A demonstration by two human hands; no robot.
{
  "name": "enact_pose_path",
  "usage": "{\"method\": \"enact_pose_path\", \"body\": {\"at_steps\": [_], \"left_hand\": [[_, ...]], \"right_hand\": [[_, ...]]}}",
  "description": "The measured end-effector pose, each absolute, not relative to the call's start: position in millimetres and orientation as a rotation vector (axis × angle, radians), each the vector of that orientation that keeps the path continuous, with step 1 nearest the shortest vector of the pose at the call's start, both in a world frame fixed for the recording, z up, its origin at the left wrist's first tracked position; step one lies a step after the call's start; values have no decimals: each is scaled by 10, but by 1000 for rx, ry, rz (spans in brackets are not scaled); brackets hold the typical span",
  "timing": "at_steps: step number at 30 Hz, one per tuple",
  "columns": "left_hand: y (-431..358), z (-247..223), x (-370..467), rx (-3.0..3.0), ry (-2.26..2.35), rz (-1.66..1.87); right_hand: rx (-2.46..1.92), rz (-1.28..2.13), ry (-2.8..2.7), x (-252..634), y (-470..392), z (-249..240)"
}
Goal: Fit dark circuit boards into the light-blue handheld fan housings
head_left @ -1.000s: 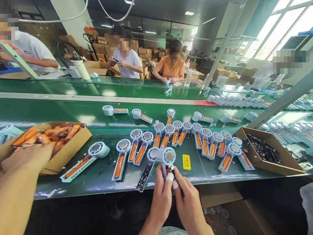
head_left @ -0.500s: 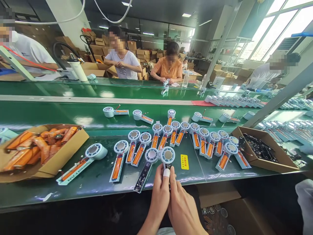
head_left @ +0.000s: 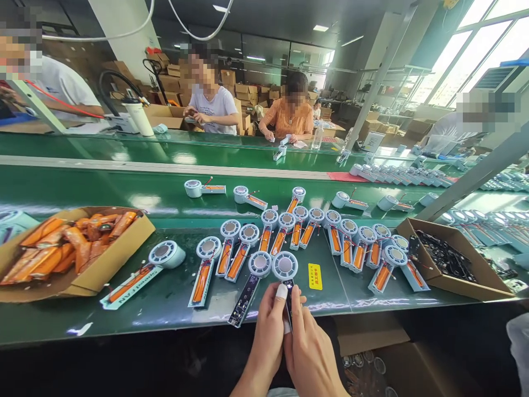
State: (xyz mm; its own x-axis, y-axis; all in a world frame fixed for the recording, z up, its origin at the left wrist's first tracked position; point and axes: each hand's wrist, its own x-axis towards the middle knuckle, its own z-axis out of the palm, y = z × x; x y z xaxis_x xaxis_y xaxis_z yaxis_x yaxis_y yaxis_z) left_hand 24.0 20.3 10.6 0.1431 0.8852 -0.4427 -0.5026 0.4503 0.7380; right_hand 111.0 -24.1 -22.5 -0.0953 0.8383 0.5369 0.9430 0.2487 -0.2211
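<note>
Left of the left hand (head_left: 266,331), another person's arm has withdrawn from the left carton (head_left: 113,263) of orange cells. Farther forward, the six belt fans (head_left: 193,189) have shifted rightward. Between the hands, more of the circuit board (head_left: 288,292) on the held fan (head_left: 285,267) is exposed than in the preceding frame. The left hand is closed around the handle; the right hand (head_left: 309,339), fingers narrowly spaced, holds its right side.

Counts: fourteen near fans (head_left: 209,247) with orange cells; one board-fitted fan (head_left: 260,265) just left of the held fan; one yellow label (head_left: 314,276) and one right carton (head_left: 450,279) of dark boards, right of the right hand.

The surface (head_left: 165,320) is dark green and glossy. Beyond the belt (head_left: 103,193): seated persons (head_left: 212,107), stacked cartons (head_left: 246,91) and, rightward, windows (head_left: 450,60).
</note>
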Motion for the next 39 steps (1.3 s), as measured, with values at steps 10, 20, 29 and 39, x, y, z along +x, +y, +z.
{"method": "enact_pose_path", "body": {"at_steps": [10, 20, 29, 39], "left_hand": [[240, 108, 144, 1047, 1212, 935], [150, -283, -607, 2156, 1679, 1358], [186, -589, -679, 2205, 1559, 1474], [217, -683, -653, 2344, 1584, 1443]], "right_hand": [[-1696, -164, -1970, 1239, -167, -193], [-1572, -282, -2008, 1431, 77, -545], [-1407, -258, -1887, 1451, 110, -631], [-1391, -296, -1910, 1454, 124, -696]]}}
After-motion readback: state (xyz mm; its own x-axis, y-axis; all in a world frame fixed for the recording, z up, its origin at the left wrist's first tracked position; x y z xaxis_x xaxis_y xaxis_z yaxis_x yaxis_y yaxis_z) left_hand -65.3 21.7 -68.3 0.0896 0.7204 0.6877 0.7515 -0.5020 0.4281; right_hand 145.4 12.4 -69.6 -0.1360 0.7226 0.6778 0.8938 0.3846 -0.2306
